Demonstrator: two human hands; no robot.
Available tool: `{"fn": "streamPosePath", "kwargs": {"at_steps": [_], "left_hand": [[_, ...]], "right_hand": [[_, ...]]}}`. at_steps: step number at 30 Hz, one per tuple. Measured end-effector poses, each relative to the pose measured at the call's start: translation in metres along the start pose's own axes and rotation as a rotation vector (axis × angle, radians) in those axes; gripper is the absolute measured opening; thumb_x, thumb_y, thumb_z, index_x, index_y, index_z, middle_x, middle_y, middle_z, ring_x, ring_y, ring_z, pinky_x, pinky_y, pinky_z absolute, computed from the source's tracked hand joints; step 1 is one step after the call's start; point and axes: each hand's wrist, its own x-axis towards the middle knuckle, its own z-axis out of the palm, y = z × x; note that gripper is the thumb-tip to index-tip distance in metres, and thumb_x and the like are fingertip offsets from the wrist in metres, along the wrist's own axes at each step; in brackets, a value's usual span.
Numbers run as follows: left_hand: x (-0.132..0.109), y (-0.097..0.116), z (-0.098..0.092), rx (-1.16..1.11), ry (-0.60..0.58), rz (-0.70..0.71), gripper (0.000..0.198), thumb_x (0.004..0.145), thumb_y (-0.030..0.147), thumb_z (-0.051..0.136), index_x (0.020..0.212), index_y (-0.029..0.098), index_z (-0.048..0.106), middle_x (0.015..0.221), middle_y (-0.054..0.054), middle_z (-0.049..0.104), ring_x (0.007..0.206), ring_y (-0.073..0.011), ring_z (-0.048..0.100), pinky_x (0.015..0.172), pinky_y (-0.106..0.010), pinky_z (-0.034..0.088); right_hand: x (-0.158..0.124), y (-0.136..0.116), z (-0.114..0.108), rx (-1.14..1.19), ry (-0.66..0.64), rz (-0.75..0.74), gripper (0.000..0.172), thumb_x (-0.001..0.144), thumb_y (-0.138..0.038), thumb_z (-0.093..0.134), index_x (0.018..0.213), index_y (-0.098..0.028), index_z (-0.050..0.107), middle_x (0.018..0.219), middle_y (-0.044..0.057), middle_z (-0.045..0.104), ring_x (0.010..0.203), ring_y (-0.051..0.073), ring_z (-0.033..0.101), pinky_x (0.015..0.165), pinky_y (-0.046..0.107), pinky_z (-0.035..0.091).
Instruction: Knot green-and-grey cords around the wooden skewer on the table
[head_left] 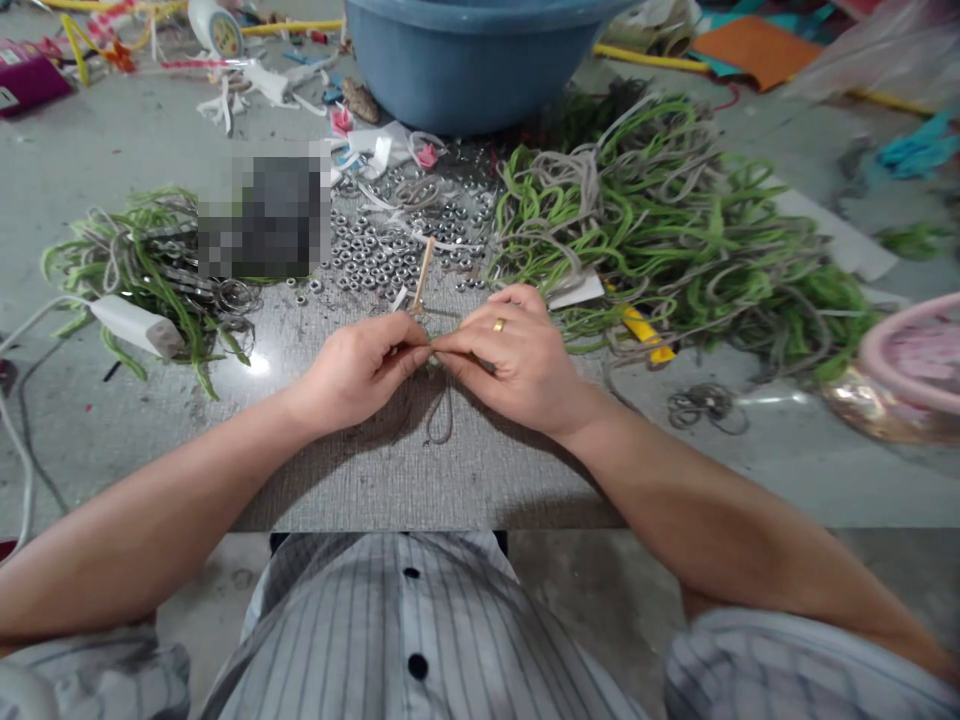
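My left hand and my right hand meet fingertip to fingertip just above the table, both pinched. Between them runs a thin grey cord, whose loop hangs down below the fingers. A bit of green shows at the pinch, mostly hidden by the fingers. Right behind the fingertips lies a thin wooden stick. Beyond it many small metal nuts are spread out. A gold ring is on my right hand.
A large heap of green and grey cords lies to the right, a smaller bundle to the left. A blue basin stands at the back. A white plug-like block with a cable sits at left; a pink-rimmed container is at right.
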Motion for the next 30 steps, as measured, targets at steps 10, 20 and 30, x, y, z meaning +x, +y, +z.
{"fn": "streamPosePath", "kwargs": {"at_steps": [10, 20, 30], "left_hand": [[-0.001, -0.003, 0.001, 0.044, 0.023, 0.034, 0.019, 0.09, 0.025, 0.053, 0.074, 0.015, 0.059, 0.062, 0.003, 0.057, 0.056, -0.0079, 0.05, 0.052, -0.019, 0.034], [0.0, -0.004, 0.001, 0.199, -0.099, 0.06, 0.028, 0.094, 0.031, 0.048, 0.075, 0.016, 0.062, 0.066, -0.001, 0.063, 0.062, -0.0116, 0.057, 0.057, -0.021, 0.04], [0.0, -0.002, 0.0, 0.357, -0.249, 0.062, 0.017, 0.088, 0.022, 0.05, 0.087, 0.016, 0.066, 0.081, -0.005, 0.068, 0.076, -0.0166, 0.063, 0.068, -0.027, 0.048]], "right_hand": [[0.0, 0.0, -0.003, 0.045, -0.087, 0.055, 0.029, 0.096, -0.04, 0.048, 0.098, -0.024, 0.073, 0.079, 0.002, 0.072, 0.078, 0.018, 0.062, 0.082, 0.038, 0.036], [0.004, -0.001, -0.008, 0.05, -0.181, 0.062, 0.019, 0.092, -0.028, 0.054, 0.083, -0.023, 0.07, 0.082, 0.001, 0.071, 0.085, 0.019, 0.06, 0.084, 0.038, 0.032], [0.006, 0.008, -0.015, 0.043, -0.399, 0.082, 0.014, 0.085, -0.023, 0.061, 0.076, -0.022, 0.071, 0.088, 0.003, 0.068, 0.088, 0.02, 0.058, 0.082, 0.037, 0.032]]}}
